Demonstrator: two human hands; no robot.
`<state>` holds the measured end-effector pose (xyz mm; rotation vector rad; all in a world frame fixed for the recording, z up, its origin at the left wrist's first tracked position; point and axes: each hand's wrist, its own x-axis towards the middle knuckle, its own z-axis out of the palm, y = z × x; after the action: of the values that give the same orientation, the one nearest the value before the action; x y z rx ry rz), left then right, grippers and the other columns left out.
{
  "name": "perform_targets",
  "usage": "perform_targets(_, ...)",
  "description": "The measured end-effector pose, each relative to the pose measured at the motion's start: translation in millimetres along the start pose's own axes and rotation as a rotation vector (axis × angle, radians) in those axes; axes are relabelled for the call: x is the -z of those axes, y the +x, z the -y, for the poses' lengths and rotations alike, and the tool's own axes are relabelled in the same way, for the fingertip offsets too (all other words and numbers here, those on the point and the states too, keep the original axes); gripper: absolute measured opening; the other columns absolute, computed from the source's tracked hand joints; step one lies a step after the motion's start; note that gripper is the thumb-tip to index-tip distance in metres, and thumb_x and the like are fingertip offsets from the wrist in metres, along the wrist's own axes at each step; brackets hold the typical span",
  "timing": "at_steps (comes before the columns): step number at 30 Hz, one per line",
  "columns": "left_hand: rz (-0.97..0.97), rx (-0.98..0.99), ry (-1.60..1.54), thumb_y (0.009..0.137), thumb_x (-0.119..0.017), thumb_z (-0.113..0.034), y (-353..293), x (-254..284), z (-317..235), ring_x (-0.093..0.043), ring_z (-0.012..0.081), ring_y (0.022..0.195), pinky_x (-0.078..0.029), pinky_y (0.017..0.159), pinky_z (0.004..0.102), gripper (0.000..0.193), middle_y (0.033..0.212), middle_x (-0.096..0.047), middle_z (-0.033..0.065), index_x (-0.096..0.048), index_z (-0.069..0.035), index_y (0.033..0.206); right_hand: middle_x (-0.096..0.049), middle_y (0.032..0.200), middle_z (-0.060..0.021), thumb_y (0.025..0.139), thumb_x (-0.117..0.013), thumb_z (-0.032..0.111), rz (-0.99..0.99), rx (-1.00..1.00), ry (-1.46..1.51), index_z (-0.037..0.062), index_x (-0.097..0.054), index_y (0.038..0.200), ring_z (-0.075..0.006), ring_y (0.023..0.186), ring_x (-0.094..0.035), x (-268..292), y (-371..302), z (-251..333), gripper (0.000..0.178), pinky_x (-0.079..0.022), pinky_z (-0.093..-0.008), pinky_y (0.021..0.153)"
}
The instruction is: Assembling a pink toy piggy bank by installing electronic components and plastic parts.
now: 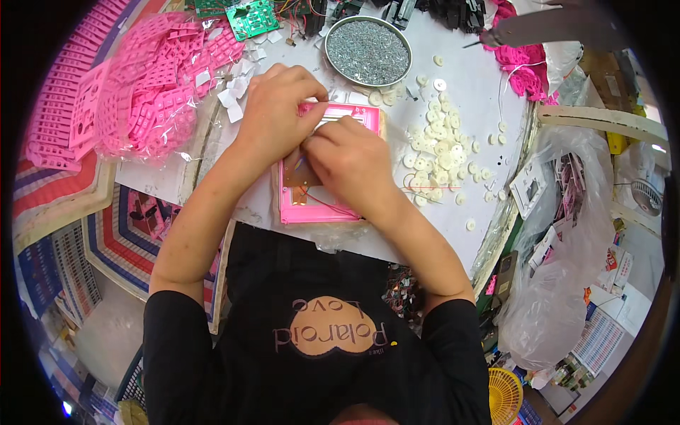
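Note:
A shallow pink plastic case (319, 214) lies on the table in front of me, with a brown circuit board (300, 174) and thin wires inside it. My left hand (283, 103) reaches over the case's far left corner, fingers bent and pressed together. My right hand (350, 159) rests over the middle of the case, its fingers curled in a pinch close to the left thumb. Whatever either hand grips is hidden by the fingers. White strips show at the far end of the case, just beyond the right hand.
A round tin of small metal screws (368, 51) stands beyond the case. Cream plastic discs (443, 142) are heaped to the right. Bagged pink button parts (152, 106) lie at left, near a green circuit board (252, 19). A dark tool (552, 30) hangs at upper right.

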<state>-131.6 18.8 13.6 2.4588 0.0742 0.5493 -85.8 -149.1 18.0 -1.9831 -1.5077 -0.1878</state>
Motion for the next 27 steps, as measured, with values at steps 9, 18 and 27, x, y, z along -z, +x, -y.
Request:
perform_targets(9, 0.123, -0.235, 0.127, 0.075, -0.07, -0.01, -3, 5, -13, -0.06, 0.024, 0.085, -0.04, 0.086, 0.0395, 0.02, 0.085, -0.066, 0.0031, -0.068, -0.011, 0.095, -0.065, 0.095, -0.0065, 0.073, -0.072, 0.008, -0.19, -0.082, 0.017, 0.0096, -0.07, 0.097, -0.027, 0.084, -0.061, 40, 0, -15, 0.024, -0.051, -0.039, 0.069)
perform_targets(18, 0.078, 0.002, -0.128, 0.083, -0.07, -0.011, -13, 8, -10, -0.06, 0.0205, 0.07, -0.046, 0.065, 0.0341, 0.017, 0.08, -0.068, 0.0061, -0.068, -0.004, 0.099, -0.061, 0.078, -0.0082, 0.074, -0.068, 0.007, 0.01, -0.144, -0.149, 0.0057, -0.064, 0.077, -0.0272, 0.076, -0.059, 33, -2, -23, 0.006, -0.05, -0.0376, 0.064)
perform_targets(27, 0.042, -0.052, -0.045, 0.082, -0.07, -0.015, -15, 8, -14, -0.061, 0.0215, 0.074, -0.043, 0.079, 0.0381, 0.007, 0.077, -0.067, 0.0017, -0.069, -0.011, 0.087, -0.063, 0.075, -0.0116, 0.079, -0.068, 0.007, 0.304, -0.272, 0.034, 0.0037, -0.066, 0.08, -0.0309, 0.074, -0.062, 46, -12, 11, 0.004, -0.05, -0.0419, 0.065)
